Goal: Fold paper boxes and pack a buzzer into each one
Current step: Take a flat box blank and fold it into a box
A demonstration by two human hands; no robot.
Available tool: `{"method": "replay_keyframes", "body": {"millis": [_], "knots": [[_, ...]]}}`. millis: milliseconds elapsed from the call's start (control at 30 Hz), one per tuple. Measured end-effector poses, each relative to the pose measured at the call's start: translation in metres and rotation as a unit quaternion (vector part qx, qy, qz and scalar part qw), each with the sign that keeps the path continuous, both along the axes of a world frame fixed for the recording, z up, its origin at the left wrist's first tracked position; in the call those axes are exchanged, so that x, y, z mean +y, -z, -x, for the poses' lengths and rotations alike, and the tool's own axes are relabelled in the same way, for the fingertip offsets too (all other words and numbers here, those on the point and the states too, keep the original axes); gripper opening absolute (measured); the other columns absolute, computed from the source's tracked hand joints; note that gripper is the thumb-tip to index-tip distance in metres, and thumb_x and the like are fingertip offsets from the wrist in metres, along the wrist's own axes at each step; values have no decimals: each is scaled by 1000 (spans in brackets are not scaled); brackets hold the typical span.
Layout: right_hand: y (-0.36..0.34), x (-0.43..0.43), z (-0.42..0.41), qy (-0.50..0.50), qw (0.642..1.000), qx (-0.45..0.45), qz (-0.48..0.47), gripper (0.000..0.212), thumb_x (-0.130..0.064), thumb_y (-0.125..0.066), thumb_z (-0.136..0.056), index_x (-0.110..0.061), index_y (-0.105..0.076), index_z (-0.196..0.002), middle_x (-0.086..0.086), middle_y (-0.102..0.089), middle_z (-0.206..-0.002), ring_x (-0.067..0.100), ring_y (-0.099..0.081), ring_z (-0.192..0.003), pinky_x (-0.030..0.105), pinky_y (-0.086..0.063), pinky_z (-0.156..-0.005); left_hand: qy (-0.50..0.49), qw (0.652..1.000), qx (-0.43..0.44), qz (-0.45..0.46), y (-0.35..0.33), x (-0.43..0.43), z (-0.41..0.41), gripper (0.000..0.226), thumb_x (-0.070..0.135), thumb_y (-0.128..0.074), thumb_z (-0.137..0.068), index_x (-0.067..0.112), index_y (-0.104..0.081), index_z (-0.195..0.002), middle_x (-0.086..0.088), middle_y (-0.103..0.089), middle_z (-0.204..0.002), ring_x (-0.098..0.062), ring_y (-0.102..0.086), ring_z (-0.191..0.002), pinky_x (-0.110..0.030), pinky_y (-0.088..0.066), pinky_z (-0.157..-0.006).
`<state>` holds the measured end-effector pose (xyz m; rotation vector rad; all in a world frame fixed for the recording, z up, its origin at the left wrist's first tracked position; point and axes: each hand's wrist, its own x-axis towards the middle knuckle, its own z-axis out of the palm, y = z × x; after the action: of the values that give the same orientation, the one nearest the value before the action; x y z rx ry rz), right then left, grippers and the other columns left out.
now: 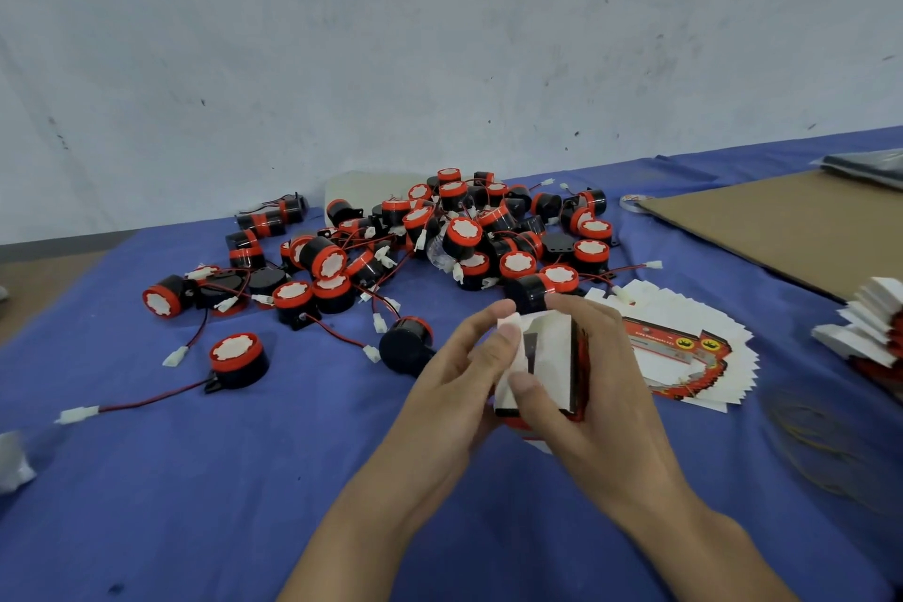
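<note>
A: Folding step in hand here: gripping one paper box [542, 359] between both hands, lifted just above the tabletop [244, 479], in front of the buzzer pile [464, 235].
B: Clasping its left edge with the left hand [452, 386], fingers [488, 315] curled round, thumb on a white flap. Wrapping the red printed side with the right hand [603, 389], thumb pressing the white panel.
A: Looks half-formed, not yet squared. Impossible to tell whether anything sits inside.
B: Next, probably: tucking that flap home, then reaching for the nearest buzzer [405, 347], just beside the left hand.
A: Worth minding the wire lead and white plug, likely needing to be coiled in before closing.
B: Plenty more flat box blanks [684, 357] fanned out to the right.
</note>
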<state>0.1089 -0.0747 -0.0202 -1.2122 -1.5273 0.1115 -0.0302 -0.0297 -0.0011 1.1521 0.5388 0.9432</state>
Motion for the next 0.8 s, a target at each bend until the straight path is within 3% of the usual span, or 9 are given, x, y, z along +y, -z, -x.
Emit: {"method": "replay_keyframes", "body": {"millis": [67,133,200,267,367,433,567,700,800], "knots": [[0,-1,-1,-11,1000,-10,12,65,-65,-59,-80,-51,-31,-137,-32,-36,-136,-1,-43,-129,10,-39,-99,1,1000,7,1,0,1,0,45,32,-67,-89,22,-58,-131,-6,-71,-121,-24,-70,-108,-35,-60,-83],[0,-1,-1,-15,999,-34,7,70,-70,-60,-78,-54,-26,-137,-35,-32,-136,-4,-40,-129,8,-36,-100,3,1000,11,10,1,2,1,47,27,-72,-88,20,-57,-132,-8,-70,-124,-25,-69,-110,-38,-59,-87],[1,-1,-1,-17,998,-52,8,74,-76,-58,-77,-55,-24,-139,-37,-29,-137,-3,-39,-130,13,-38,-101,12,1000,18,9,3,3,1,51,23,-70,-84,19,-56,-133,-8,-67,-127,-27,-66,-116,-42,-56,-94],[1,-1,-1,-21,997,-74,17,75,-83,-52,-77,-58,-21,-141,-41,-24,-138,-2,-38,-131,22,-40,-103,14,1000,26,0,4,4,1,52,21,-71,-84,19,-55,-133,-8,-66,-128,-28,-64,-118,-40,-56,-92],[2,-2,-3,-15,993,-118,15,73,-84,-47,-79,-64,-15,-142,-47,-15,-138,-1,-36,-131,24,-39,-102,13,999,30,-1,5,3,0,50,21,-74,-85,19,-55,-132,-9,-67,-127,-28,-65,-118,-35,-57,-89],[3,-2,-4,-5,990,-141,7,74,-82,-45,-82,-55,-17,-145,-42,-19,-138,3,-36,-132,26,-37,-103,12,999,39,-5,5,3,0,50,20,-72,-84,20,-55,-131,-9,-67,-125,-27,-66,-116,-35,-57,-88],[6,-2,-2,10,980,-196,-17,76,-77,-42,-88,-36,-24,-149,-7,-37,-143,20,-44,-130,33,-37,-104,22,998,58,-14,5,2,1,43,11,-65,-93,21,-52,-133,-15,-67,-123,-27,-68,-109,-34,-58,-83],[2,-3,-5,-1,985,-173,-21,78,-75,-44,-88,-30,-27,-149,-8,-34,-143,17,-40,-132,35,-37,-106,103,994,8,45,1,0,7,39,11,-51,-102,22,-52,-139,-7,-64,-134,-25,-60,-125,-35,-54,-97],[-1,-3,-7,-5,985,-169,-30,78,-74,-44,-89,-29,-25,-150,-10,-33,-144,11,-38,-133,31,-37,-105,115,992,-2,56,-2,-1,10,42,9,-47,-103,26,-51,-141,-3,-63,-136,-24,-59,-126,-34,-53,-98]]}}
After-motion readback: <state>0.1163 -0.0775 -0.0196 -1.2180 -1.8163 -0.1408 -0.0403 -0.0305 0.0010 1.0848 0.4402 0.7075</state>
